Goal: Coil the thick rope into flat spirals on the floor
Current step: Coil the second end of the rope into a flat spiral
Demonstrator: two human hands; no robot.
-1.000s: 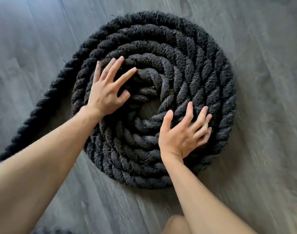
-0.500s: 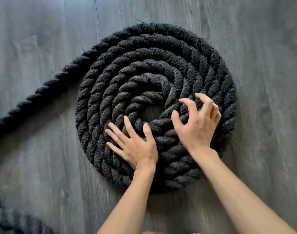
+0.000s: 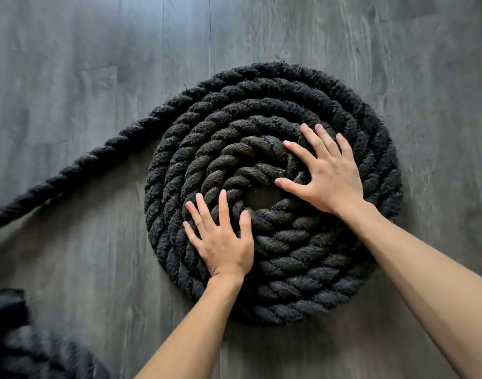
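Since half a second ago our right hand (image 3: 327, 173) has uncurled. Its fingers, then hooked over the turns at 3 o'clock of the spiral, now lie straight and spread across the inner turns at about 2 o'clock of the centre hole, with the thumb tip at the hole's rim. Our left hand (image 3: 223, 244) has kept to 7 o'clock of the hole, palm down, fingers likewise straight and splayed, pressing on the turns and gripping nothing. The thick black rope (image 3: 289, 291) lies as a flat spiral of several turns on the grey wood floor (image 3: 70, 64), in the middle of our view. Its loose tail (image 3: 70, 170) leaves the outer turn at 10 o'clock and runs to the left edge. At 7 o'clock of the view sits a blurred dark heap (image 3: 18, 348), apart from the spiral; we cannot tell what it is.
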